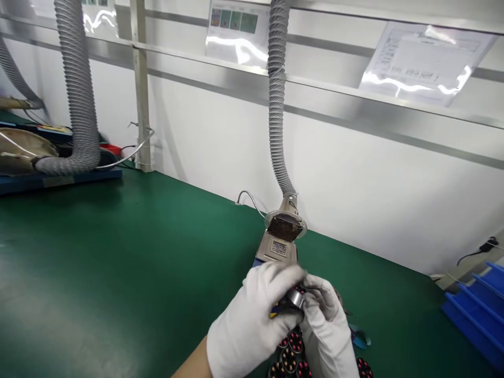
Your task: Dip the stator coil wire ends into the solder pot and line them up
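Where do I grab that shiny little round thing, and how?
Probably by the curved side of the silver part, coming from the left, thumb below and fingers above, like the left hand. That side looks smooth and round; its dark end is partly hidden near the right hand.

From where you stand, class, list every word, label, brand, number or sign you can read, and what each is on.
No text reads clearly.
Square code on the metal device: a pattern, no legible words.
Right sheet: print too small and blurred.
Middle sheet and left sheet: nothing readable.
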